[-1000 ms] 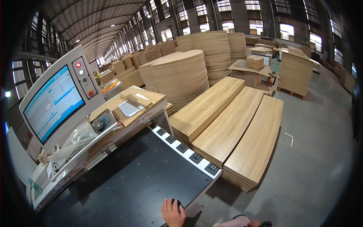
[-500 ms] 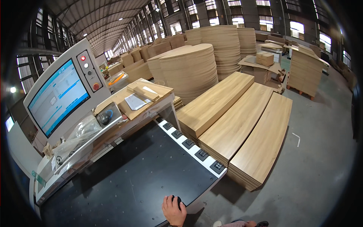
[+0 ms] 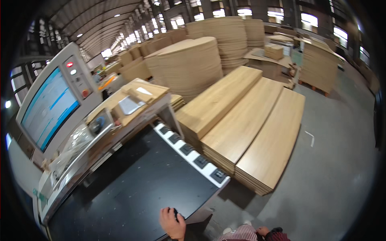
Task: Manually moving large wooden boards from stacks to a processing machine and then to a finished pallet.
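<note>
My left hand rests at the near edge of the black machine table. Its fingers curl over a small black computer mouse, mostly covered by the hand. Low in the picture, beside a striped garment, is my right hand, with a dark red sleeve behind it. It is small and blurred, so its fingers cannot be made out. Up on the left, a tilted control screen shows blue and white panels, with a red lamp and a red knob beside it.
Black rollers line the table's white right edge. Beyond it stand stacks of wood-grain boards. A ledge under the screen holds papers, wood pieces and plastic wrap. Tall stacks of curved panels stand behind, and grey floor lies right.
The view has turned, so the screen, table and boards sit further left and slightly higher. More of the striped garment and my right hand shows. My left hand stays on the mouse.
</note>
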Available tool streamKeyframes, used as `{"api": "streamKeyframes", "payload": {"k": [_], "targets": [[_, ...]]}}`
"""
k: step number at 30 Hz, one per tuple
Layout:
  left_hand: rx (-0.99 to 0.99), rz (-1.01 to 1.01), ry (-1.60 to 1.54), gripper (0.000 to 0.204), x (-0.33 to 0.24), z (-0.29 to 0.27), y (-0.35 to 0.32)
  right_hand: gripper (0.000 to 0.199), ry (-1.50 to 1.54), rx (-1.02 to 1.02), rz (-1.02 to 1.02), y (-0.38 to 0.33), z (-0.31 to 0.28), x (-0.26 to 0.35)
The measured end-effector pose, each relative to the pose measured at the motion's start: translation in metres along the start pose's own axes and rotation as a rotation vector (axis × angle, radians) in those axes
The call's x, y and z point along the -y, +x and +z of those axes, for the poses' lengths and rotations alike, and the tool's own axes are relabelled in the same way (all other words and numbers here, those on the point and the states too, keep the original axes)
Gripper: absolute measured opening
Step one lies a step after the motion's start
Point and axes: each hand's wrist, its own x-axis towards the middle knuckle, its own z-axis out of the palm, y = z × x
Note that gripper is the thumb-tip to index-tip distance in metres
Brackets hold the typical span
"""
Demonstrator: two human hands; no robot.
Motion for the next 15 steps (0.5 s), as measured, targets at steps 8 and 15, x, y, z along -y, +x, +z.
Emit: {"api": "streamKeyframes", "payload": {"k": [8, 15], "targets": [[-0.072, -0.001, 0.21, 0.026, 0.001, 0.027, 0.004, 0.029, -0.227, 0.124, -0.153, 0.034, -0.047, 0.014], [-0.105, -0.189, 0.244, 0.029, 0.012, 0.039, -0.005, 0.026, -0.547, 0.111, -0.537, 0.083, -0.106, 0.018]]}}
